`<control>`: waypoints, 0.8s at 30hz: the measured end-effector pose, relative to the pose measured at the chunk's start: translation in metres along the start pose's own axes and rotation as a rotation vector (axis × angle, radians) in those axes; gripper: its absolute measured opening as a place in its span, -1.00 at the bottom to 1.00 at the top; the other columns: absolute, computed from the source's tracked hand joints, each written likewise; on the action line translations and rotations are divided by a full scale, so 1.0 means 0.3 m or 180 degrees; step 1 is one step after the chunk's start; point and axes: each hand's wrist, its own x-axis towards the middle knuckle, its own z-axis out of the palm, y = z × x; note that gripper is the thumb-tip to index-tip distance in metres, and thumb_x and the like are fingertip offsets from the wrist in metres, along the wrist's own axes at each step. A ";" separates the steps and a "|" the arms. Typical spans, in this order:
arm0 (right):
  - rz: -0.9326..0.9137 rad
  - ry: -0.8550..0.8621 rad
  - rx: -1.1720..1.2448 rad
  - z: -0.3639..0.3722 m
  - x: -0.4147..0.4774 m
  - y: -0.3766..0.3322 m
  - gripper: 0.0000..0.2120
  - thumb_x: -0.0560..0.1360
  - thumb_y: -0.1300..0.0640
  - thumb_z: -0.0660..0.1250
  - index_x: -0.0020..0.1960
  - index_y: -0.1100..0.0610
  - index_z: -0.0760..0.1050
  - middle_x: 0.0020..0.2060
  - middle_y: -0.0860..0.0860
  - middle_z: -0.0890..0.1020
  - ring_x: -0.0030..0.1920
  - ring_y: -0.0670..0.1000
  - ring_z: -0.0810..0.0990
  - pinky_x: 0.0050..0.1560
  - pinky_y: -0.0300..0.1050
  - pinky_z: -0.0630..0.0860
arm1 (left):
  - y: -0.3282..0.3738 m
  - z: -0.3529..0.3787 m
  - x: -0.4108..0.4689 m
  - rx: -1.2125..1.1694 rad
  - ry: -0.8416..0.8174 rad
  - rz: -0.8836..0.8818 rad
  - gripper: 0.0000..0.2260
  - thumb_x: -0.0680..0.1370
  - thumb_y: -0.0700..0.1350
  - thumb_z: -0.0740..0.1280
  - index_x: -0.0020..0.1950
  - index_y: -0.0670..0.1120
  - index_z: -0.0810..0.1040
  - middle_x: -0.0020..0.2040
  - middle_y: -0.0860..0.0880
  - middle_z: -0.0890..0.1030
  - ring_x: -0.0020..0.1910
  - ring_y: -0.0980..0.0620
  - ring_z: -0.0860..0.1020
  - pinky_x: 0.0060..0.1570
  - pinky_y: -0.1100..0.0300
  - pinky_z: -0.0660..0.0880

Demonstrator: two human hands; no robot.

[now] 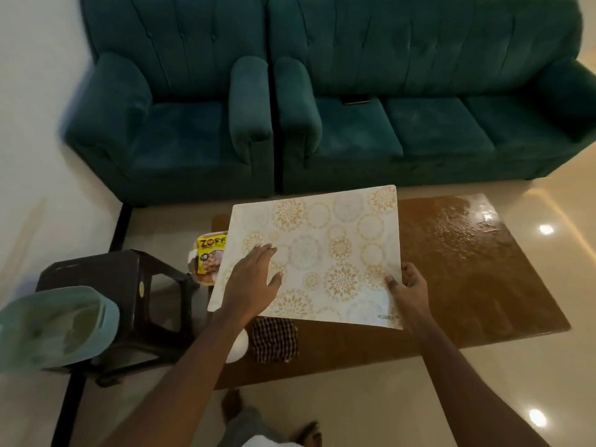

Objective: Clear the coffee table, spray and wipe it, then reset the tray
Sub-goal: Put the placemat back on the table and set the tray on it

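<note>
Left hand (254,279) lay flat on the placemat (322,246); right hand (408,287) pinched its four-o'clock edge over the brown counter (467,269).

Mat (325,246) white, gold floral medallions; sofa (403,91) teal; cloth (274,340) dark-checked; table (477,285) brown; packet (211,253) yellow.

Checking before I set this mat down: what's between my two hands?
Only the bare surface of the patterned mat lies between the left hand and the right hand, as the head view shows.
</note>
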 end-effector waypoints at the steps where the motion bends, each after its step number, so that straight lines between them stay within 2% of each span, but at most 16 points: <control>1: 0.0010 0.0026 -0.0004 -0.032 0.014 0.009 -0.88 0.58 0.26 0.34 0.00 0.06 0.48 -0.02 0.08 0.67 -0.09 0.14 0.70 -0.11 0.22 0.66 | 0.033 0.021 0.008 0.0022 -0.0030 0.0031 -0.48 0.59 0.05 0.31 0.53 -0.02 0.29 0.54 0.02 0.30 0.55 0.01 0.18 0.50 0.00 0.19; 5: 0.0064 0.0040 -0.0030 -0.143 0.084 0.043 -0.87 0.58 0.27 0.33 -0.01 0.05 0.47 -0.01 0.07 0.67 -0.08 0.13 0.70 -0.12 0.19 0.67 | 0.161 0.122 0.053 0.0050 -0.0160 0.0137 -0.49 0.61 0.05 0.27 0.54 -0.03 0.27 0.56 0.02 0.27 0.57 0.02 0.14 0.48 0.04 0.16; 9: 0.0145 0.0022 0.0027 -0.234 0.176 0.072 -0.88 0.58 0.30 0.32 0.08 0.14 0.47 -0.01 0.07 0.66 -0.09 0.11 0.69 -0.16 0.07 0.67 | 0.248 0.222 0.118 0.0045 -0.0280 0.0181 -0.49 0.62 0.05 0.26 0.55 -0.02 0.25 0.56 0.03 0.25 0.57 0.03 0.12 0.49 0.02 0.15; 16: 0.0351 0.0004 0.0073 -0.377 0.371 0.113 -0.87 0.56 0.33 0.34 0.10 0.23 0.47 -0.04 0.06 0.65 -0.12 0.06 0.68 -0.25 -0.09 0.66 | 0.348 0.413 0.272 0.0085 -0.0605 0.0165 -0.47 0.63 0.06 0.23 0.57 -0.02 0.20 0.58 0.03 0.20 0.58 0.03 0.08 0.50 0.03 0.11; 21: 0.0515 -0.0023 0.0118 -0.460 0.519 0.169 -0.89 0.56 0.35 0.33 0.05 0.21 0.48 -0.03 0.08 0.66 -0.08 0.08 0.68 -0.18 0.02 0.66 | 0.394 0.537 0.358 0.0173 -0.0789 0.0169 -0.45 0.62 0.03 0.24 0.57 -0.04 0.18 0.59 0.02 0.17 0.58 0.02 0.07 0.51 0.05 0.11; 24: 0.0585 -0.0081 0.0084 -0.503 0.622 0.237 -0.88 0.55 0.33 0.34 0.06 0.20 0.49 0.02 0.11 0.67 -0.04 0.13 0.69 -0.07 0.12 0.63 | 0.403 0.627 0.399 0.0291 -0.0895 0.0135 -0.44 0.62 0.04 0.23 0.58 -0.04 0.17 0.60 0.01 0.14 0.58 0.03 0.06 0.51 0.06 0.10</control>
